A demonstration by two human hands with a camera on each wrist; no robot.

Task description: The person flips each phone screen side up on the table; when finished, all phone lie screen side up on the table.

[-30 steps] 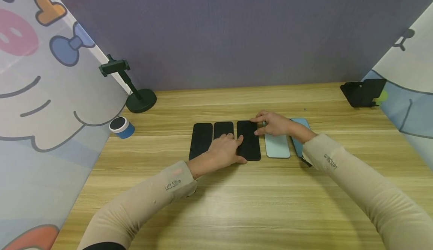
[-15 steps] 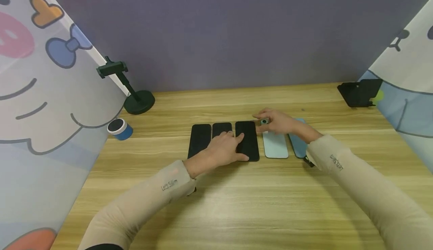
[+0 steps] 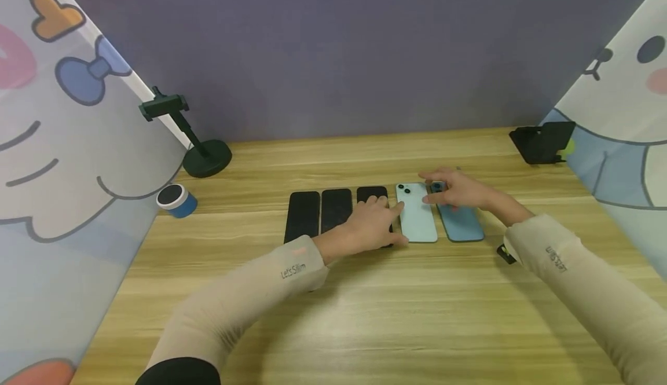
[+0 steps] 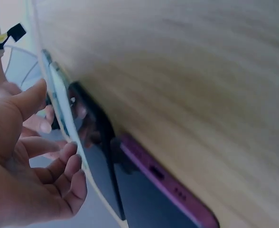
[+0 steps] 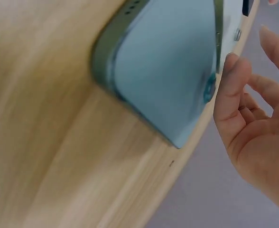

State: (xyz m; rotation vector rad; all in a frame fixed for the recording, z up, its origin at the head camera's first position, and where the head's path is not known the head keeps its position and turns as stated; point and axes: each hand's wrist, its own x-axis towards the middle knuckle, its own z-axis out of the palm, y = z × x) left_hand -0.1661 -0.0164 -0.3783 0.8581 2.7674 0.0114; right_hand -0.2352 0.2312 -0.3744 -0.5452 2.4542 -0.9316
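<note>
Five-abreast is too exact, so: several phones lie in a row on the wooden table. Two dark-screened phones, the leftmost (image 3: 302,217) and its neighbour (image 3: 336,208), lie face up. My left hand (image 3: 371,226) is spread over a third dark phone (image 3: 371,191), hiding most of it; its thumb and index finger reach the left edge of a pale mint phone (image 3: 418,223), back up. My right hand (image 3: 461,189), fingers extended, is over the upper part of a blue phone (image 3: 462,226), also back up. Its thumb is near the mint phone's right edge; contact is unclear. A purple-edged phone (image 4: 163,178) shows in the left wrist view.
A dark green phone stand (image 3: 205,156) and a blue-and-white tub (image 3: 177,200) stand at the left. A black folding stand (image 3: 542,143) sits at the back right. A grey partition (image 3: 333,55) rises behind the table.
Both hands have moved right along the row: the left from the second and third phones toward the mint one, the right from the mint phone to the blue one. The head view has shifted slightly.
</note>
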